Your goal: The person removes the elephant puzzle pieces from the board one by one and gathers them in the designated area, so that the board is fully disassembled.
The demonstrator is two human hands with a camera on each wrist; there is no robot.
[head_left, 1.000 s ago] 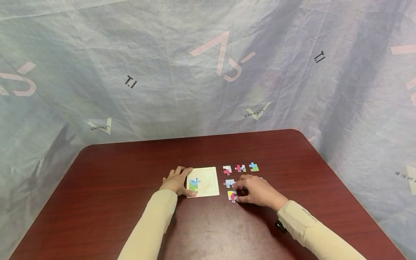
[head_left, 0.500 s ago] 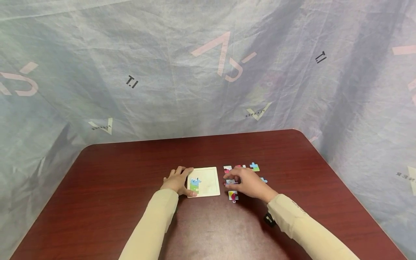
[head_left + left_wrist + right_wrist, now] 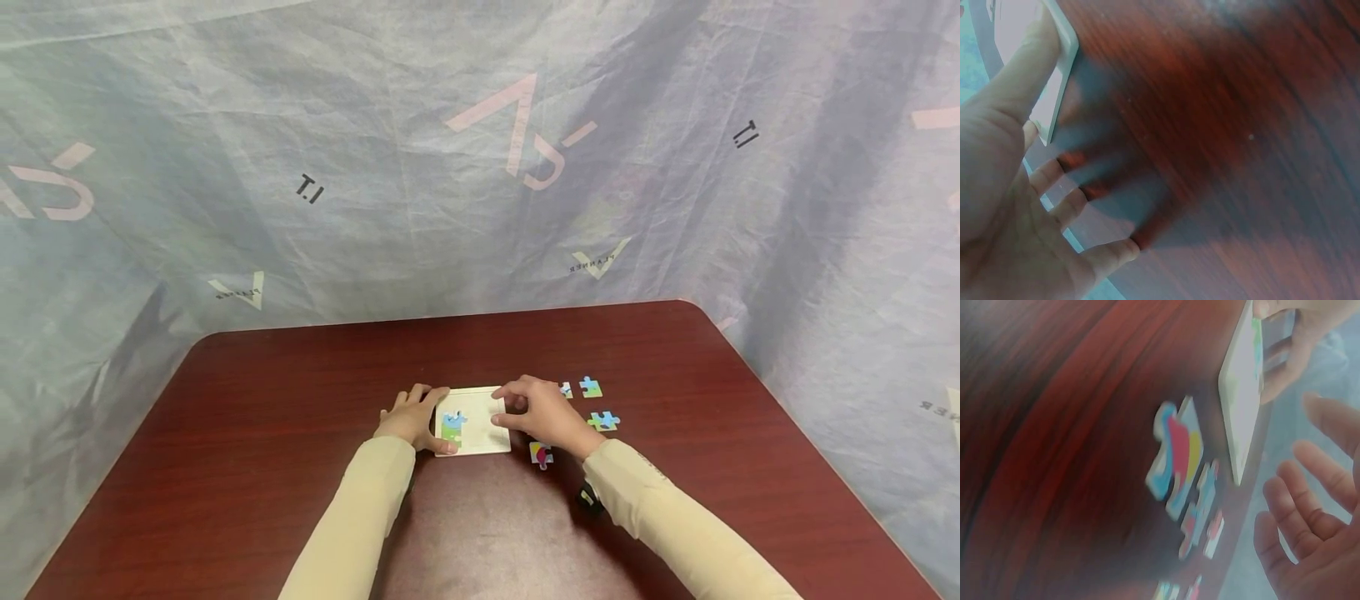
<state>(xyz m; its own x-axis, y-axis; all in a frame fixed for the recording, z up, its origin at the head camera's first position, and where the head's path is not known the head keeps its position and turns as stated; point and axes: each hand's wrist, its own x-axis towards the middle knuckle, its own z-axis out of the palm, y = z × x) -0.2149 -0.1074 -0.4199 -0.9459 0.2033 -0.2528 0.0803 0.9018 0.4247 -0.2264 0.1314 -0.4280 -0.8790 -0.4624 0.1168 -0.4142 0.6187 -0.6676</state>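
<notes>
A pale puzzle tray (image 3: 482, 437) lies on the table, with blue and green puzzle pieces (image 3: 452, 423) at its left side. My left hand (image 3: 409, 419) holds the tray at its left end, thumb on the near edge and index finger at the far corner. In the left wrist view the thumb (image 3: 1032, 59) lies across the tray's face, the other fingers spread by the table. Over the tray's right edge hovers my right hand (image 3: 543, 414), thumb and index finger apart. The right wrist view shows its fingers (image 3: 1282, 494) loosely bent with nothing between them.
Right of the tray, a yellow and pink puzzle piece (image 3: 541, 454) lies nearest me. A blue-green piece (image 3: 604, 421) and another blue-green piece (image 3: 591, 387) are farther right. My right hand partly hides a piece (image 3: 566, 390). Behind the table hangs a grey printed cloth (image 3: 420, 208).
My right hand has moved left from over the loose pieces to the tray's right edge, uncovering the blue-green piece at right. The left hand stays on the tray.
</notes>
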